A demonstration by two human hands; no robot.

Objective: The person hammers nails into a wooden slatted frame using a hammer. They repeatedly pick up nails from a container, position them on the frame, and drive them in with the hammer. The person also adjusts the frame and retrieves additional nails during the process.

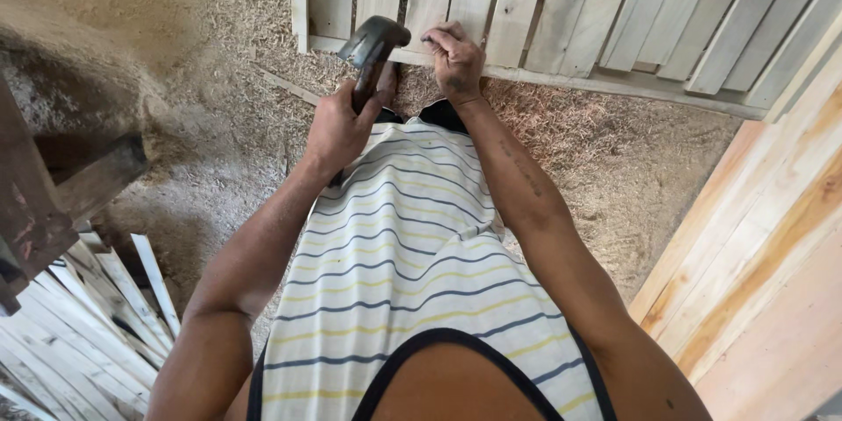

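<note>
My left hand [338, 127] grips the dark metal-headed hammer [373, 48], its head raised just beside my right hand [456, 60], whose fingers pinch closed against the pale wooden slatted panel's [561, 26] lower rail, over sawdust-strewn ground [219, 79].

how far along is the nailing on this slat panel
Done: many slats already lie side by side across the cross rail. In hand: the left hand holds a hammer raised, while the right hand pinches something at the rail, too small to tell. Left: which slats are fastened cannot be seen.
</note>
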